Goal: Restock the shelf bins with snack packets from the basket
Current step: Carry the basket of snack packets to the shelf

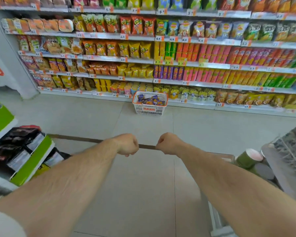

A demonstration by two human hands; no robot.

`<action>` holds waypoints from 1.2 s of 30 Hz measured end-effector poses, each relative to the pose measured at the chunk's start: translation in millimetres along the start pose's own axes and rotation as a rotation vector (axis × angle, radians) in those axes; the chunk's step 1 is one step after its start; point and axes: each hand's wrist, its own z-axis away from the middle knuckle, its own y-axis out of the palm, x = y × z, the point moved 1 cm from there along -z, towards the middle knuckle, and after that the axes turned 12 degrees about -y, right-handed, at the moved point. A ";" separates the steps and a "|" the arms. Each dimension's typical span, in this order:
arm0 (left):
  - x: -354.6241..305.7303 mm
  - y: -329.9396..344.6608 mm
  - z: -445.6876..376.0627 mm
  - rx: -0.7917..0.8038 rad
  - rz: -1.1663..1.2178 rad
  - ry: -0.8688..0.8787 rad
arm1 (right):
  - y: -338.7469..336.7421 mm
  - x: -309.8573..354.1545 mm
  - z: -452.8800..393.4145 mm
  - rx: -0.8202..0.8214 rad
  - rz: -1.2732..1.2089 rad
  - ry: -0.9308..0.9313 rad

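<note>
Two fisted hands: left hand (127, 144), right hand (167, 143) | one basket (149, 109)

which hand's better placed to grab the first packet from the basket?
Right, marginally. The basket sits on the floor ahead, slightly right of the midpoint between both fists. Right hand is nearer its line than left hand. Both are curled, hold nothing, and are far from it.

The tiled floor (143, 177) carried a white basket (149, 109) of packets (150, 100), standing well beyond the two fists (neither held anything), touching the foot of the shelves (178, 103), which were stacked with snack bags.
</note>
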 end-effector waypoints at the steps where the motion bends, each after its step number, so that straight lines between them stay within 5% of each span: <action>1: -7.2 -8.5 -16.0 -0.003 0.013 -0.008 | -9.5 -7.5 -17.3 -0.001 -0.010 0.007; 29: -87.2 -259.3 -539.4 0.140 0.649 -0.202 | -173.1 -61.3 -557.9 -0.103 -0.267 0.262; 36: -131.6 -306.9 -671.3 0.158 0.543 -0.257 | -211.9 -133.0 -702.9 -0.087 -0.320 0.282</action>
